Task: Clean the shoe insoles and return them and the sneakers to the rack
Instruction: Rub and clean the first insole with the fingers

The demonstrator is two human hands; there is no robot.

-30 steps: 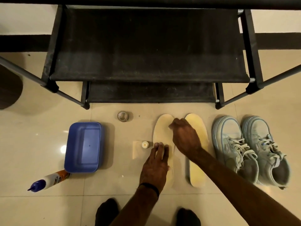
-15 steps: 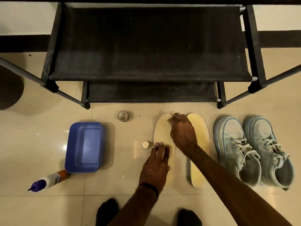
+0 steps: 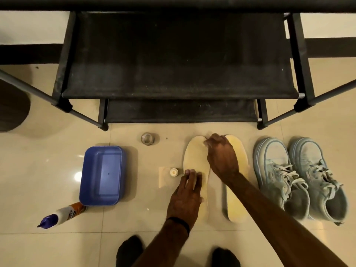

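While both insoles lie flat on the tiled floor [image 3: 48, 155] just in front of the rack [image 3: 179, 54], bare tile stays open between the left insole [image 3: 194, 157] and the blue tub [image 3: 101, 175], and below the heels toward the person's feet. Left hand [image 3: 185, 199]: fingers straight, pressing the left insole near mid-length, grasping nothing. Right hand [image 3: 221, 157]: fingers curled over the toe end of that insole; whether it pinches something there, cannot tell. Right insole [image 3: 236, 205] lies parallel, partly under the right forearm. Insoles pale yellow, matte, foot-shaped. Sneakers [image 3: 300, 178], light blue, laced, stand side by side just right of the insoles. Small cap [image 3: 173, 172] on a pale square patch touches the left insole's edge. Round clear lid [image 3: 147, 138] near the rack foot; a bottle [image 3: 61, 214] lies tilted beside the tub.
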